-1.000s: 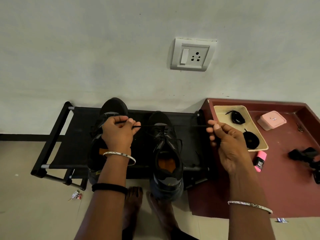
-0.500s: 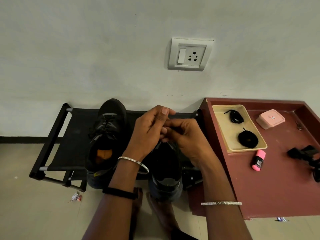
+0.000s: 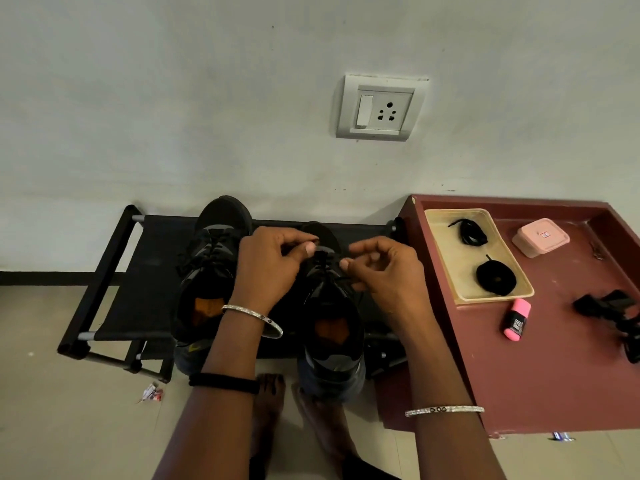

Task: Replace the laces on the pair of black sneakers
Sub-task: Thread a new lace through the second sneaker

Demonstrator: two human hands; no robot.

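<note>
Two black sneakers with orange insoles stand side by side on a low black rack (image 3: 138, 282), toes to the wall. The left sneaker (image 3: 207, 271) is laced. Over the lacing of the right sneaker (image 3: 330, 323) my left hand (image 3: 270, 268) pinches one end of its black lace (image 3: 322, 261). Just right of it, my right hand (image 3: 384, 271) pinches the other end, near the upper eyelets. Two coiled black laces, one at the back (image 3: 469, 232) and one in front (image 3: 495, 277), lie in a beige tray (image 3: 446, 258) to the right.
The tray rests on a dark red table (image 3: 554, 358) beside the rack. A pink box (image 3: 540, 237), a pink highlighter (image 3: 516, 318) and a black object (image 3: 613, 306) also lie there. A wall socket (image 3: 381, 109) is above. My bare feet (image 3: 273, 407) stand below the rack.
One second ago my hands were spread wide, pulling the lace taut across both shoes. They came together over the right sneaker and now sit slightly apart at its lacing.
</note>
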